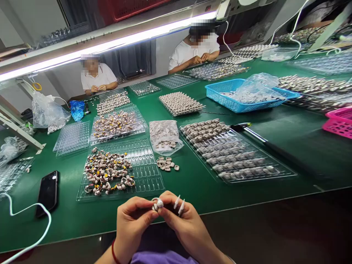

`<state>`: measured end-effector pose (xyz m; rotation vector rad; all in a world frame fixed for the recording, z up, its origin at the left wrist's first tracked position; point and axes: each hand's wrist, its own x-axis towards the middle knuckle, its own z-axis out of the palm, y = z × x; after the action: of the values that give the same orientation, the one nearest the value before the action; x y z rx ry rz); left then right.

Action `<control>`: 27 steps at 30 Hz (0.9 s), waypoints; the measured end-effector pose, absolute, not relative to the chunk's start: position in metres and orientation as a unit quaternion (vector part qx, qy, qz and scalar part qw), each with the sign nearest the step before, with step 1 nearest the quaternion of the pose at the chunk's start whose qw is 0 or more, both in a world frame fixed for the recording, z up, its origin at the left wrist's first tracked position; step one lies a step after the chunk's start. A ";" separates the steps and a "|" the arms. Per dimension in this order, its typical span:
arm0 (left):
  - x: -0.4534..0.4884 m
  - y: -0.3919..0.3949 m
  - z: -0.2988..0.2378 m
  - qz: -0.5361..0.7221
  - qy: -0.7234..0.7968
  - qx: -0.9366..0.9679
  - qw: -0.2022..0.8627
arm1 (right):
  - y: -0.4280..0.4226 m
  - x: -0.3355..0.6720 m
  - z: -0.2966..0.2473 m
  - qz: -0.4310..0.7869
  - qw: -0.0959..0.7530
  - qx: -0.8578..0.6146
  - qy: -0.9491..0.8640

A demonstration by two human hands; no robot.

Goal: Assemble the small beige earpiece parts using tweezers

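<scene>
Green workbench (82, 216), tube light (110, 47) overhead. At near edge: left hand (134, 216) and right hand (183, 223), thumbs and forefingers pinched together on one small off-white curved part (157, 204). Two white slivers (181, 208) between right fingers. Clear tray (150, 171) of loose parts beyond.

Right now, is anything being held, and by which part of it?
A small pale piece, its opposite sides pinched between left hand and right hand. Two slim white pieces also stick up between the right hand's fingers, gripped low.
</scene>
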<state>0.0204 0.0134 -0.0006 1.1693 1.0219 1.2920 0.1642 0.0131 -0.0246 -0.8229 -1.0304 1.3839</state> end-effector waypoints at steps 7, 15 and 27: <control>0.020 0.009 0.005 0.543 0.411 0.525 0.510 | 0.008 0.160 -0.031 0.618 0.597 -0.315 -0.402; 0.016 0.003 0.009 0.522 0.429 0.573 0.464 | 0.002 0.160 -0.028 0.645 0.589 -0.299 -0.383; 0.018 0.004 0.012 0.524 0.430 0.565 0.471 | -0.001 0.155 -0.031 0.651 0.604 -0.297 -0.350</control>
<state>0.0178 0.0038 0.0119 1.3832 1.0523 1.2832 0.1547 -0.0007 -0.0310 -0.6864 -0.8099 1.5074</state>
